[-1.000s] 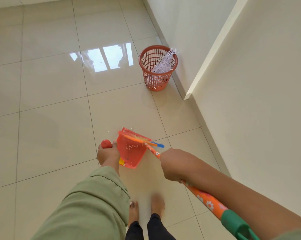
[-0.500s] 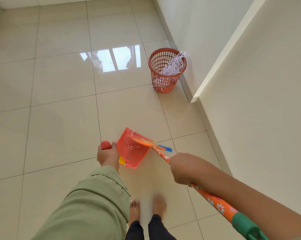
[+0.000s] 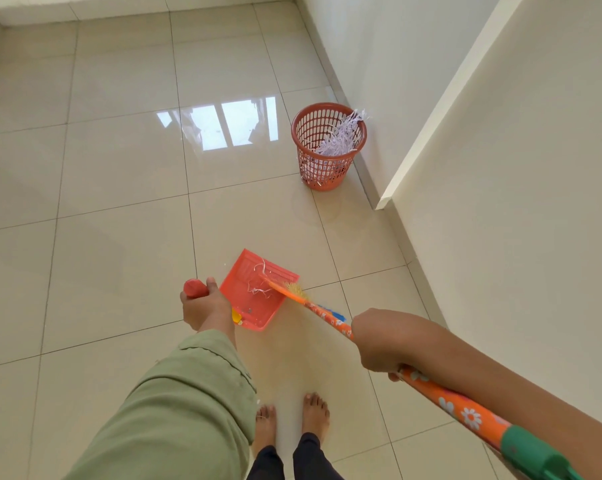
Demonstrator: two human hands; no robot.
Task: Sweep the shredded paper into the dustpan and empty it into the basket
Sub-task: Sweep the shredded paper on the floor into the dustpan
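Left hand (image 3: pixel 202 306) wrapped round the red handle (image 3: pixel 194 287) of the dustpan (image 3: pixel 254 292), fingers curled tight, holding the pan off to the person's left front with its open mouth turned toward the broom; whether the pan's lip touches the floor (image 3: pixel 119 209) or hangs just above it cannot be told from this angle. Right hand (image 3: pixel 379 341) closed round the orange flowered broom handle (image 3: pixel 441 396), gripping partway down the shaft, probably for close control of a short stroke rather than a long sweep. The broom head (image 3: pixel 294 289) lies across the pan's near edge, bristles pointing into it, which reads as holding the catch in place or drawing in a last bit. Inside the pan only a few thin white strands of shredded paper (image 3: pixel 262 282); no loose pile shows on the tiles around it. Well apart, up by the wall (image 3: pixel 396 81), stands the red basket (image 3: pixel 328 147), upright, already carrying a heap of shredded paper that pokes over its rim on the wall side. Judgement: sweeping looks nearly done, and the remaining step is carrying the pan to the basket and tipping it. Strands are light, so a level pan and slow carry would matter. Bare feet (image 3: pixel 292 420) together just behind the pan; green sleeve (image 3: pixel 174 410) covers the left arm.
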